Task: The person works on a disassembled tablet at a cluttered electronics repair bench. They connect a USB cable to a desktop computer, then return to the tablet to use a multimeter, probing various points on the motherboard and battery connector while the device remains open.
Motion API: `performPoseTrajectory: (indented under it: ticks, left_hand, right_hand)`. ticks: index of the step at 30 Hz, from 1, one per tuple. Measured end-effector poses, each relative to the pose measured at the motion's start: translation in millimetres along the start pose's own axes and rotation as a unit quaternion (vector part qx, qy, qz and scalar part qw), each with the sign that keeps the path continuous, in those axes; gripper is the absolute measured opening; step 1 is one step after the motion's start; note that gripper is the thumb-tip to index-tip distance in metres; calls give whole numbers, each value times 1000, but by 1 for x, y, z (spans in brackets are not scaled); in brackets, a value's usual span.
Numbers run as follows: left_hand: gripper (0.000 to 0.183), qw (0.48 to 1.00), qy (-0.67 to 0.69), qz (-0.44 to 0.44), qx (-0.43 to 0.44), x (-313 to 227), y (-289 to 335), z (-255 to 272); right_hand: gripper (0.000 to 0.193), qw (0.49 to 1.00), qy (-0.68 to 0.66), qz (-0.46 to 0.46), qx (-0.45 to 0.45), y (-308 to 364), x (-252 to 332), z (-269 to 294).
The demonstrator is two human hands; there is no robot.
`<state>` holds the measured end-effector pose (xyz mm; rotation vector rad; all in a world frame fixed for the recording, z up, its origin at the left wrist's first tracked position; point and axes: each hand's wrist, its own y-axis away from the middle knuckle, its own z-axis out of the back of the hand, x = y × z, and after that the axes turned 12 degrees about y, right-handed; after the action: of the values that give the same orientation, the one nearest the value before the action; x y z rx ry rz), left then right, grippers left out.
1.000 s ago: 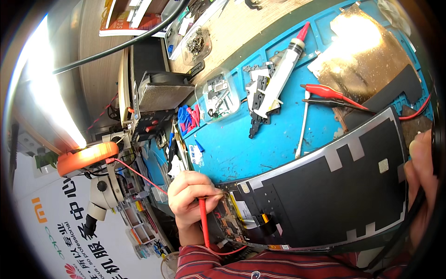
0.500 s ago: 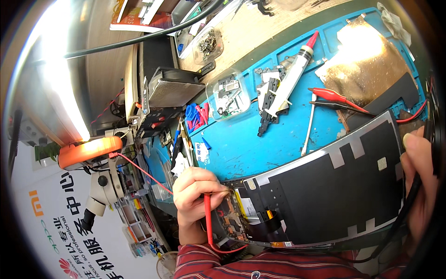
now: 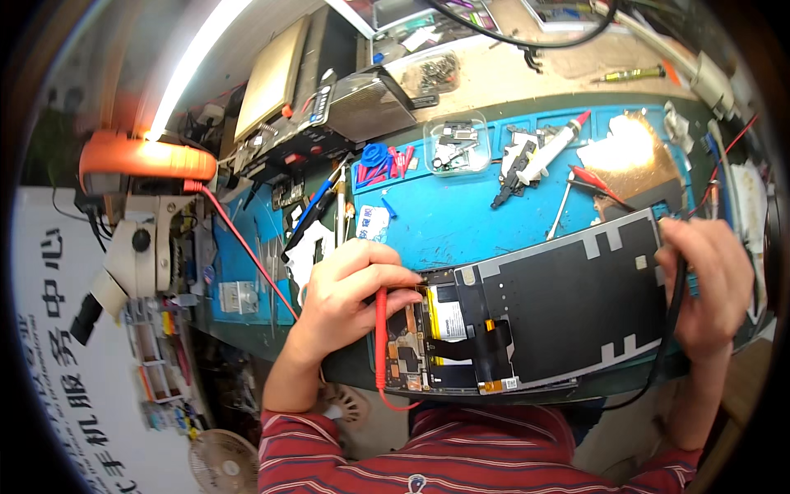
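A black display panel (image 3: 576,296) with grey tape patches lies across the mat's front edge, beside an opened device's circuit board (image 3: 403,356) and white-and-yellow battery (image 3: 448,317). My left hand (image 3: 350,288) is closed, thumb and fingers pinched at the board's far edge. A red test probe (image 3: 381,337) hangs down from its fingers; the pinched tip is too small to make out. My right hand (image 3: 706,280) grips the panel's far right corner, a black cable (image 3: 668,329) running down from between its fingers. A dark flex cable (image 3: 457,349) crosses the battery.
Behind the panel, the blue mat (image 3: 448,222) bears a syringe (image 3: 555,148), a cotton swab (image 3: 561,206), red and black clips (image 3: 601,183) and a clear parts box (image 3: 457,144). An orange meter (image 3: 148,165) and a microscope (image 3: 132,247) stand left. A black cable (image 3: 527,39) arches overhead.
The view has turned and drawn back, so more of the bench and both forearms show. The panel looks flatter. Both hands keep their places at its two ends.
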<state>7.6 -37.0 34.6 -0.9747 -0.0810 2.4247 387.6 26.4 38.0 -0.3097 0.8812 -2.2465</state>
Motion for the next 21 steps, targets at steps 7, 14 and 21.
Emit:
performPoseTrajectory:
  ticks: [7, 14, 21]
  left_hand:
    - [31, 993, 101, -36, -58, 7, 8, 0]
    - [33, 975, 147, 65, -156, 11, 9, -20]
    - [31, 978, 96, 31, -183, 13, 8, -21]
  right_hand:
    - [36, 975, -208, -21, 75, -27, 52, 13]
    - [23, 922, -346, -81, 156, -72, 103, -6]
    - [23, 848, -436, -214, 212, -83, 128, -56]
